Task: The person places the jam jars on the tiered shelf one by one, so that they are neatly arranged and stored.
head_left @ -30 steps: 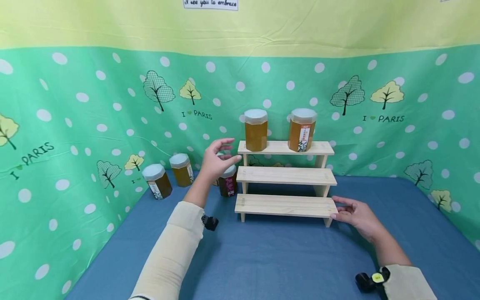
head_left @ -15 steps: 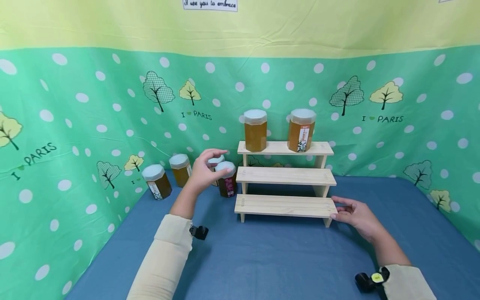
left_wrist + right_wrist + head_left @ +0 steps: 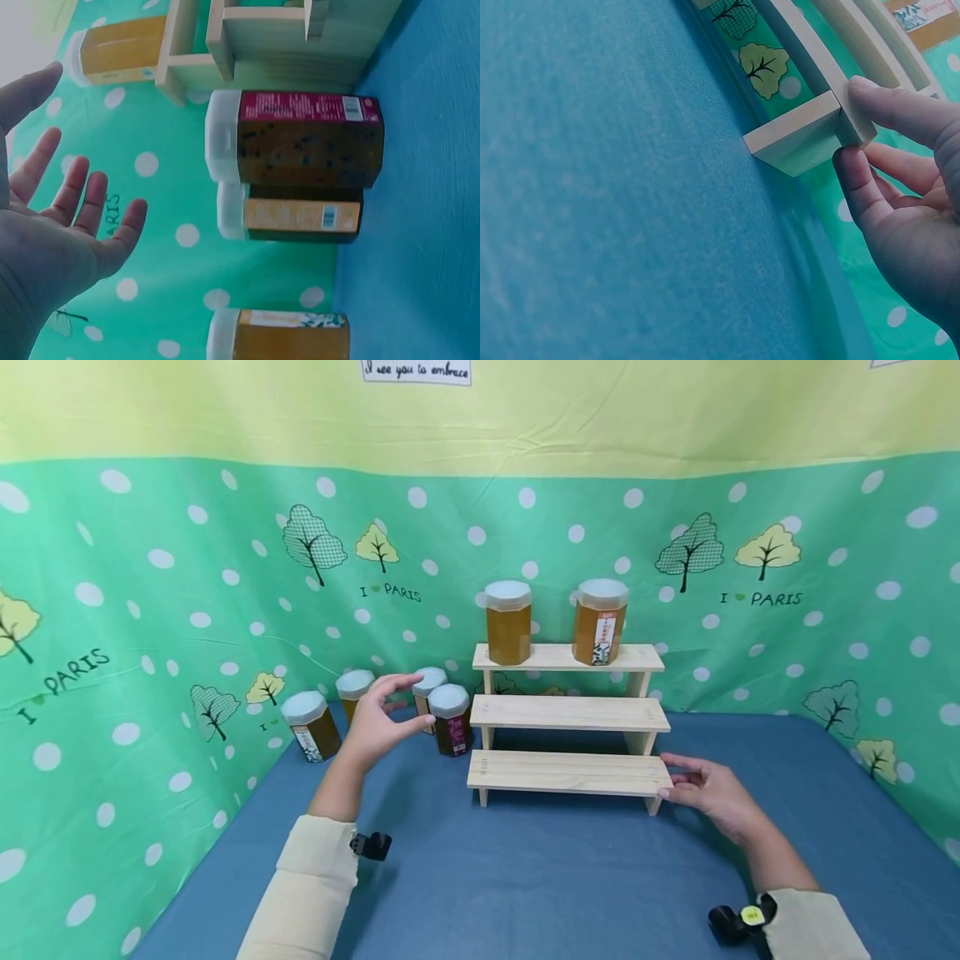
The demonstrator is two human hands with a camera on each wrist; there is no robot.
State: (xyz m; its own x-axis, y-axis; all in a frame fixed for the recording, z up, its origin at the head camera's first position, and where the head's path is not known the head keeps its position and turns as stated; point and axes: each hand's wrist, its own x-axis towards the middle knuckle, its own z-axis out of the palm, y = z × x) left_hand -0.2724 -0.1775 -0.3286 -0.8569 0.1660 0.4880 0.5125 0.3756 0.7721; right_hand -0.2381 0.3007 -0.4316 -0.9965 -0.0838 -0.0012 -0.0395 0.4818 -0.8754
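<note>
My left hand point(image 3: 375, 727) holds nothing. Its fingers are spread and loosely bent, apart from the jars around it. Right of it stand a dark jar with a purple label point(image 3: 452, 731) and, just behind, a jar with an orange label point(image 3: 300, 215). A honey jar point(image 3: 352, 685) is partly hidden behind the hand, and another jar point(image 3: 313, 731) stands farther left. My right hand point(image 3: 712, 793) pinches the right end of the lowest step of a three-tier wooden display stand point(image 3: 570, 714); the right wrist view shows thumb and fingertips on that board's end point(image 3: 855, 127).
Two honey jars with white lids, one plain-sided point(image 3: 508, 625) and one with its label facing forward point(image 3: 600, 625), stand on the top tier. A blue cloth point(image 3: 540, 877) covers the table. Behind hangs a green and yellow printed curtain point(image 3: 420, 510).
My left hand has moved left and down, away from the stand, uncovering the purple-label jar and the one behind it. My right hand stays on the stand's lowest step.
</note>
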